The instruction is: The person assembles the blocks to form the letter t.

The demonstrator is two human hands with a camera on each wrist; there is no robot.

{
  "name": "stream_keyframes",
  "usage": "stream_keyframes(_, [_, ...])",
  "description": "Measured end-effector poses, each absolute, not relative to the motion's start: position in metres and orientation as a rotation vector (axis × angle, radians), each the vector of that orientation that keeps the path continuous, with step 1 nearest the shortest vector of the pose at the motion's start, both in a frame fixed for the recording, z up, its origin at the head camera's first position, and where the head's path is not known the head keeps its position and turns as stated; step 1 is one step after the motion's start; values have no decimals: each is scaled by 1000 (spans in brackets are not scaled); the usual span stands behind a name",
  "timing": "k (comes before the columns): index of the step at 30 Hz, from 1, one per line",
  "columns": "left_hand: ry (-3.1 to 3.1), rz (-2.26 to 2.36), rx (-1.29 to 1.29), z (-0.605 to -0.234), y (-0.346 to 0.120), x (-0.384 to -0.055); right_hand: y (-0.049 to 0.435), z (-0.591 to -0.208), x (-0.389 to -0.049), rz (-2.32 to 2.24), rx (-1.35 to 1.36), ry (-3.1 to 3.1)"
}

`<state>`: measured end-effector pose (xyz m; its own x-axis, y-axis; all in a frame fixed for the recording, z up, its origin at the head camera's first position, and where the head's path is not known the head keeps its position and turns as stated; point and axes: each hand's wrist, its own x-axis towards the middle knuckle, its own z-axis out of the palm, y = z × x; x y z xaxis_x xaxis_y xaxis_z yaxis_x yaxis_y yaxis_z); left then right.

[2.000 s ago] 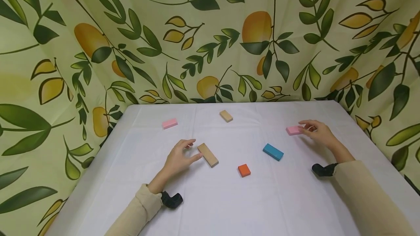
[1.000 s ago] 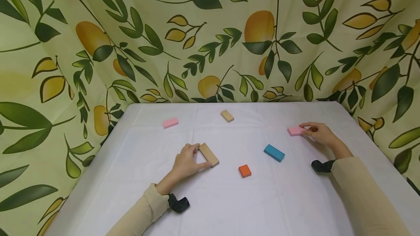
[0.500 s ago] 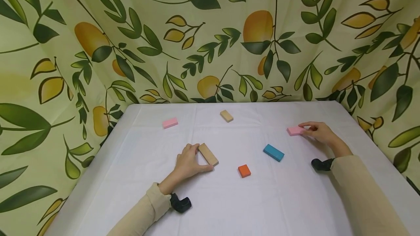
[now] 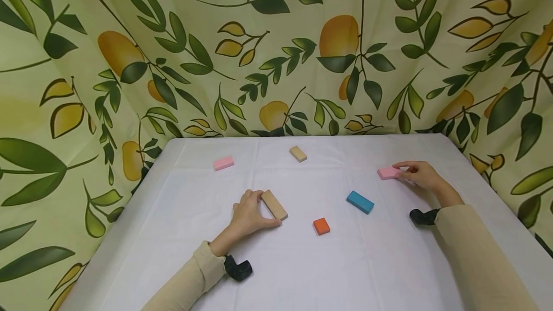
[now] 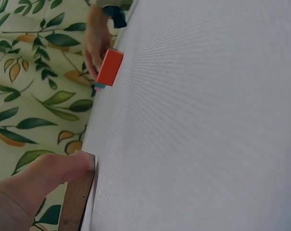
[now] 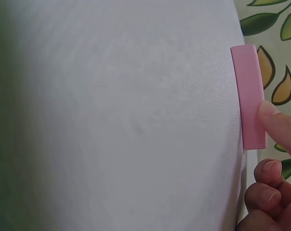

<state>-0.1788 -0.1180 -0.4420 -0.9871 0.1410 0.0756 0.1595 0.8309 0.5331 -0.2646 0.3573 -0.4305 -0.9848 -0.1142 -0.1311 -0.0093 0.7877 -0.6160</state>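
Observation:
My left hand (image 4: 247, 216) spans a plain wooden block (image 4: 274, 204) lying on the white-covered table, fingertips at its far end and thumb at its near end. In the left wrist view the thumb (image 5: 54, 168) presses the end of that wooden block (image 5: 77, 204). Over at the right, my right hand (image 4: 420, 175) pinches the right end of a pink block (image 4: 386, 173), which lies flat. The right wrist view shows this pink block (image 6: 250, 96) with the thumb (image 6: 280, 124) on its side and other fingers curled below.
Between the hands lie a blue block (image 4: 360, 202) and a small orange block (image 4: 321, 226). Farther back are a second pink block (image 4: 223, 163) and a smaller wooden block (image 4: 298, 153). A leaf-patterned curtain (image 4: 276, 61) hangs behind the table (image 4: 302, 272).
My left hand has moved right to the wooden block, and its thumb has come to the block's near end. My right fingers have settled on the pink block, which has barely moved.

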Motion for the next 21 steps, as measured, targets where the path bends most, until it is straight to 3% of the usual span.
stream_keyframes(21, [-2881, -1032, -493, -441, -130, -195, 359, -433, -266, -966, -79, 2806])
